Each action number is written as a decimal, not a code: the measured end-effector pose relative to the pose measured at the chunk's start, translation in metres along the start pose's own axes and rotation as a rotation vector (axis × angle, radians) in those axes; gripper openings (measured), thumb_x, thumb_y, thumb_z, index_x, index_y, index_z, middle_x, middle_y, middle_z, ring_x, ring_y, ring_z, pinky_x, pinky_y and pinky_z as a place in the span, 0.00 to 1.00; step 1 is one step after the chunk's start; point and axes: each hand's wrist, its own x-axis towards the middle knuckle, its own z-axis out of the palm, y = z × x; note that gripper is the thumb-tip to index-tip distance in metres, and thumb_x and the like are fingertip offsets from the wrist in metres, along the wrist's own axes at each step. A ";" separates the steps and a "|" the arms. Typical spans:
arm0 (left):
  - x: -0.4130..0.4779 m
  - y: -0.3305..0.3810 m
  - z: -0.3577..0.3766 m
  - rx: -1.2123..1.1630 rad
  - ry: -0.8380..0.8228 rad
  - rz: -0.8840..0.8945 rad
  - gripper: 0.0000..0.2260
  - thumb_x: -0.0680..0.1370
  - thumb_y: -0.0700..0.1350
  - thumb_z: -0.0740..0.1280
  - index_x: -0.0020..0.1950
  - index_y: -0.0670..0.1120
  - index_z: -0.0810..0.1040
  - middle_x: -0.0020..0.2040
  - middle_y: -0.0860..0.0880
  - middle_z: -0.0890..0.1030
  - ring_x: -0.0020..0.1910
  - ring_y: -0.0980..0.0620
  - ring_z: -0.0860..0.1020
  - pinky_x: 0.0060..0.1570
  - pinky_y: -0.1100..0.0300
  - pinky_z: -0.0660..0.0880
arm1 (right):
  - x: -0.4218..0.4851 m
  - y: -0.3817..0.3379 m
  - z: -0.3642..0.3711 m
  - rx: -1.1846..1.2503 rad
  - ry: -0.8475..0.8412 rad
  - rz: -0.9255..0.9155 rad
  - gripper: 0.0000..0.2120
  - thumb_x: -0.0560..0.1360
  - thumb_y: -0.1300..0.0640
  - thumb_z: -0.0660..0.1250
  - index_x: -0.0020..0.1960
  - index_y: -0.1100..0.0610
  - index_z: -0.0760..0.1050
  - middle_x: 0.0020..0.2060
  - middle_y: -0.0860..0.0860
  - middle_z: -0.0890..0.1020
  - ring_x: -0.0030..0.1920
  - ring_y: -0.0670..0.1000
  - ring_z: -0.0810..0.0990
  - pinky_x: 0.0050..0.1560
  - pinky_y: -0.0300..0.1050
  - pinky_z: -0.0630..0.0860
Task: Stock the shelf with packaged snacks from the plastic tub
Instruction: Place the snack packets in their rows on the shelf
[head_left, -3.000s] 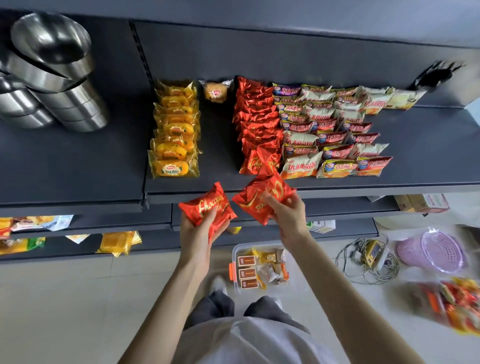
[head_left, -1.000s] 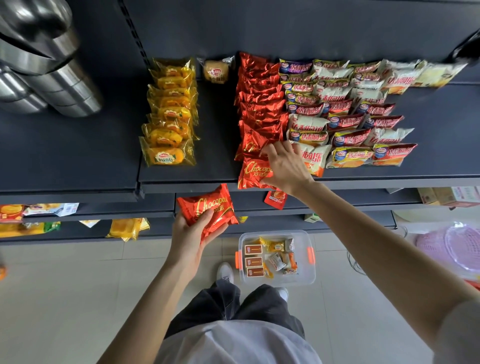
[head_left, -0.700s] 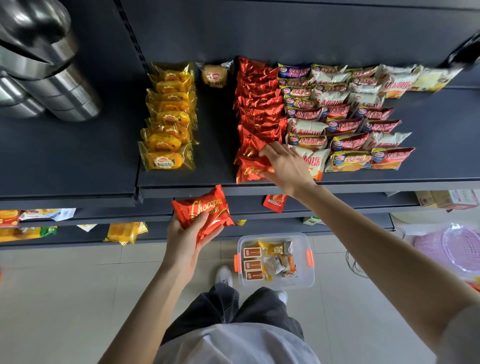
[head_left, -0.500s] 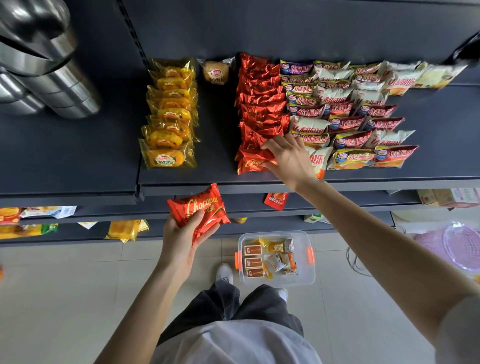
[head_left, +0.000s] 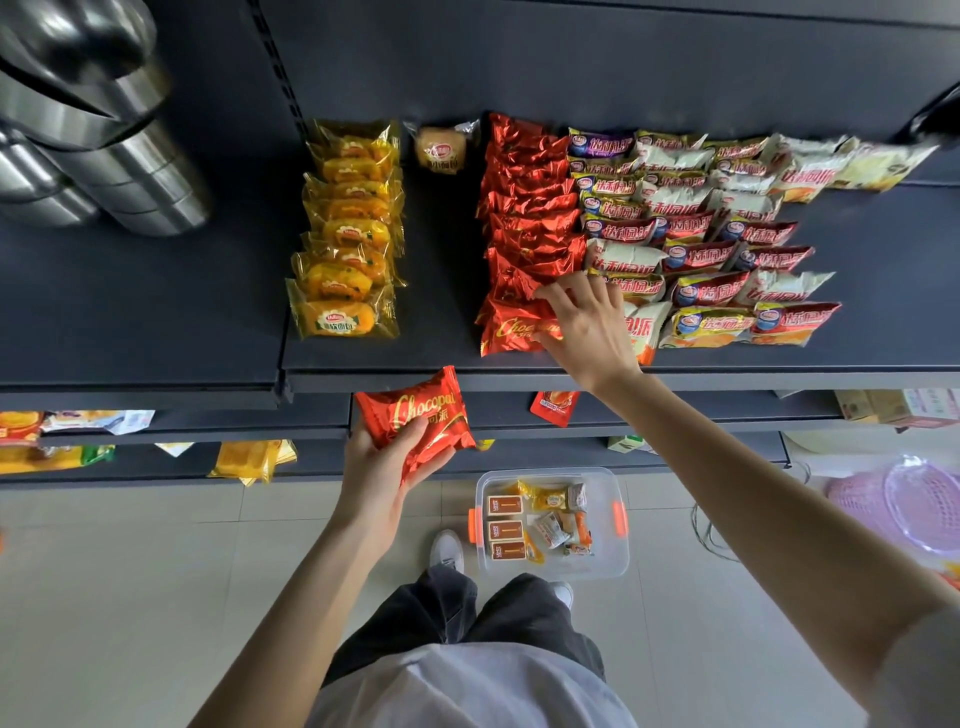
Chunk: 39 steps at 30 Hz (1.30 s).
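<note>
Aligning row (head_left: 524, 218): press with your right hand (head_left: 587, 332) flat (fingers spread, gripping nothing); square the front pack (head_left: 511, 327).
Left hand (head_left: 379, 467): grips next pack (head_left: 415, 415) below the shelf (head_left: 441, 364) edge; feed it in front.
Tub (head_left: 618, 566): on floor.

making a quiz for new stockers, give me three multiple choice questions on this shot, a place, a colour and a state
1. Where is the plastic tub? A on the top shelf; B on the floor by the shoes; C in a hand.
2. What colour is the pack in the left hand? A red; B yellow; C purple.
3. What is the right hand doing? A gripping a pot; B hanging idle; C spread open over the front red pack on the shelf.
Answers: 1 B, it stands beside the shoes. 2 A, the wrapper is red. 3 C, it lies spread over that pack.
</note>
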 end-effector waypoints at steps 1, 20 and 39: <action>0.000 0.000 0.001 0.002 -0.007 -0.002 0.14 0.75 0.37 0.68 0.60 0.45 0.74 0.57 0.44 0.80 0.54 0.44 0.82 0.44 0.53 0.82 | -0.001 0.001 0.000 0.000 -0.003 0.007 0.23 0.66 0.55 0.77 0.58 0.58 0.75 0.51 0.59 0.77 0.50 0.62 0.76 0.51 0.56 0.72; 0.066 0.000 0.063 0.492 -0.273 0.131 0.15 0.74 0.44 0.72 0.60 0.50 0.75 0.54 0.51 0.81 0.54 0.55 0.79 0.46 0.69 0.73 | -0.025 0.041 -0.008 0.233 0.231 0.146 0.17 0.73 0.56 0.70 0.60 0.58 0.74 0.54 0.59 0.75 0.51 0.56 0.70 0.50 0.50 0.68; 0.094 -0.015 0.076 1.017 -0.114 0.762 0.19 0.69 0.48 0.77 0.53 0.44 0.74 0.50 0.47 0.82 0.48 0.50 0.82 0.45 0.50 0.81 | -0.044 0.003 0.018 0.874 -0.044 0.518 0.16 0.68 0.56 0.77 0.51 0.51 0.72 0.43 0.43 0.81 0.44 0.45 0.81 0.44 0.38 0.76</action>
